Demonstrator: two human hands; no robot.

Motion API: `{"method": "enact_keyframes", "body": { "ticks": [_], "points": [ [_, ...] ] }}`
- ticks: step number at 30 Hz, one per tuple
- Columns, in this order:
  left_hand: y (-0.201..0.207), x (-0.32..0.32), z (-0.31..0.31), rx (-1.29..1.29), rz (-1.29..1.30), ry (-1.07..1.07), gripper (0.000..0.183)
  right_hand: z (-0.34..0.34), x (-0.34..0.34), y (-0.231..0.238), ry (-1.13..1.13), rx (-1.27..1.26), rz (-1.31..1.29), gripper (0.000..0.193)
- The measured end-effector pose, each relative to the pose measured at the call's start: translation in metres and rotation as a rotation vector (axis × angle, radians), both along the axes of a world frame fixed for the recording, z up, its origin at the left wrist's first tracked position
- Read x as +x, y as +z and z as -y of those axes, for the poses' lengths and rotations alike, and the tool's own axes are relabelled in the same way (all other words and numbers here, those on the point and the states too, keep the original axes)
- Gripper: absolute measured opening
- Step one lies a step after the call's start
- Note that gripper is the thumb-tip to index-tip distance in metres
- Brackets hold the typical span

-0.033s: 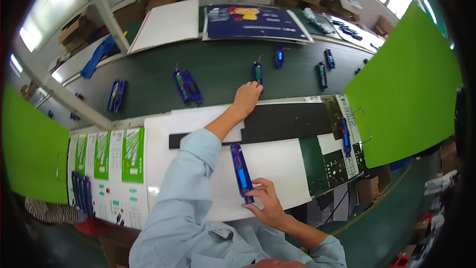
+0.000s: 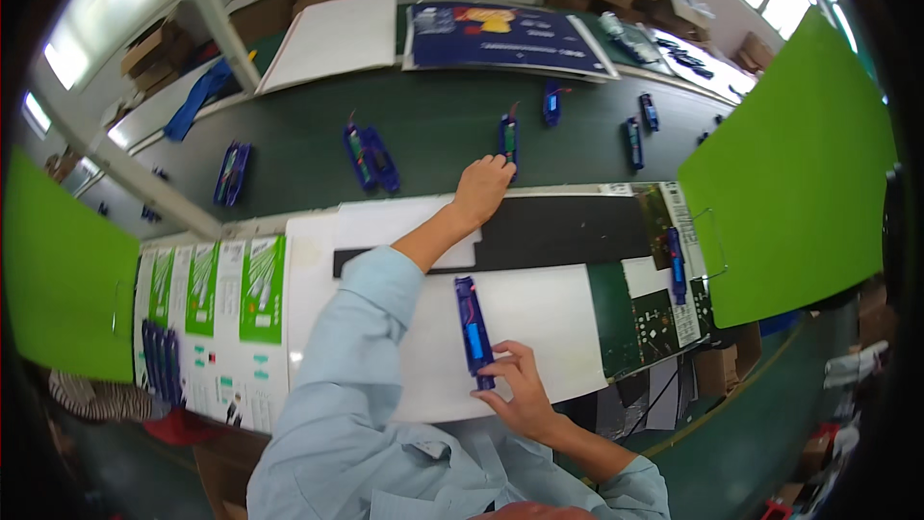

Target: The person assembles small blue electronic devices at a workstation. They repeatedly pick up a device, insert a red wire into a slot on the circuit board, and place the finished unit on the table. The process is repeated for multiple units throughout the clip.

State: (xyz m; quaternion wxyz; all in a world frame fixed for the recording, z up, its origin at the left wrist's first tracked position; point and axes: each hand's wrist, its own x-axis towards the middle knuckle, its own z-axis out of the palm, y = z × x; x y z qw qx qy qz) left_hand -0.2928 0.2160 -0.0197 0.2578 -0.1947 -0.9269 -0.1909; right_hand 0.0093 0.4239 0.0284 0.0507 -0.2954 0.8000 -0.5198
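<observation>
My left hand (image 2: 481,193) stretches over the bench to the green belt. Its fingers are closed on the near end of a slim dark-blue plastic casing (image 2: 508,133), which has a green strip inside and a red wire at its far end. Nearer me, my right hand (image 2: 522,400) pinches the lower end of another blue casing (image 2: 471,320), between thumb and fingers. This one lies open side up over the white sheet (image 2: 549,318), showing a bright blue cell and red wire. The fingers hide its bottom end.
More blue casings lie on the belt, among them a pair (image 2: 372,156) left of my hand. Several casings (image 2: 162,363) stand in a row at the bench's left. One casing (image 2: 677,265) rests at the right. Green panels (image 2: 789,183) flank the bench.
The whole view has shifted slightly, so the bench and belt items appear a little to the right and higher. Both hands keep their hold on the same casings.
</observation>
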Motion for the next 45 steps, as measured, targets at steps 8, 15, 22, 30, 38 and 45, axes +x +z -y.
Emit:
{"method": "enact_keyframes", "body": {
  "ticks": [8,15,22,30,38,45],
  "points": [
    [0.076,0.323,0.067,-0.118,0.249,-0.077,0.022,0.019,0.01,-0.022,0.133,0.062,-0.058,0.043],
    [0.079,0.421,0.07,0.013,0.557,0.015,0.042,0.044,-0.042,0.013,0.255,0.109,-0.183,0.047],
    [0.027,0.282,0.114,0.136,0.101,0.447,0.043,0.163,-0.206,-0.004,0.323,0.233,-0.102,0.038],
    [-0.006,0.259,0.12,0.125,0.256,0.537,0.048,0.208,-0.238,-0.039,0.365,0.534,-0.026,0.038],
    [-0.003,0.258,0.121,0.144,0.201,0.508,0.049,0.195,-0.227,-0.045,0.321,0.318,0.257,0.03],
    [0.01,0.278,0.132,0.187,0.073,0.378,0.053,0.154,-0.194,0.009,0.288,0.034,0.361,0.027]
  ]
}}
